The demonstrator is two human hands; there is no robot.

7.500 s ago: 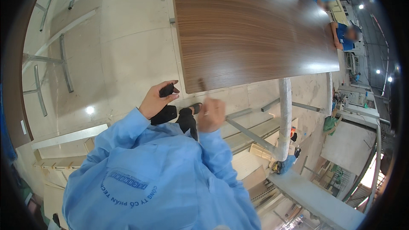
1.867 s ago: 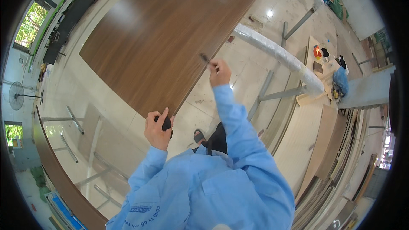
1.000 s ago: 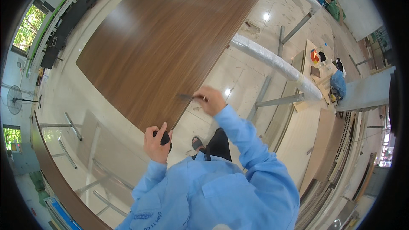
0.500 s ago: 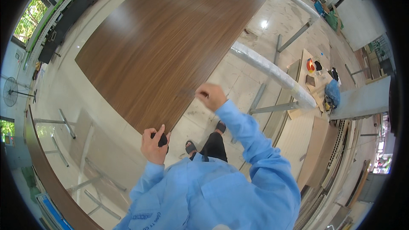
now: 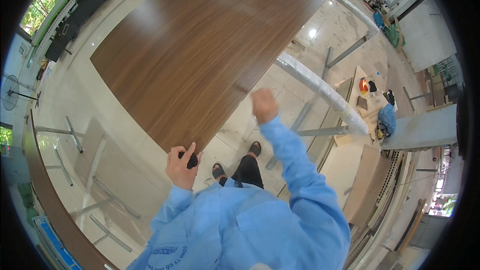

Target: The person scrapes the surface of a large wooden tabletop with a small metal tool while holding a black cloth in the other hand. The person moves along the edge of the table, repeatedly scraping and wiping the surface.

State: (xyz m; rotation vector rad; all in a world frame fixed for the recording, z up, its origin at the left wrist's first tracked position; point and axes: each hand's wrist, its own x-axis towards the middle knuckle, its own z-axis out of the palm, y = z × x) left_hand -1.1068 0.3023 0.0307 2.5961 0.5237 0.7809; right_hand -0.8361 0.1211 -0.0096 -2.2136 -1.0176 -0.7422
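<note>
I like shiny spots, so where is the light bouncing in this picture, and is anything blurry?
In the head view, lamp glare shines on the pale floor and makes a soft sheen on the brown wood panel; the right hand is smeared by motion blur, while the left hand looks sharper; straight edges bend near the rim.

Your right hand (image 5: 263, 105) is smeared by motion, so you cannot tell whether its grip encloses anything. Your left hand (image 5: 181, 166) covers most of the small black object (image 5: 191, 160); its kind stays unclear. The brown worktop (image 5: 210, 45) runs out of view at twelve o'clock. The items on the low bench (image 5: 372, 90) at three o'clock are too small to identify.
</note>
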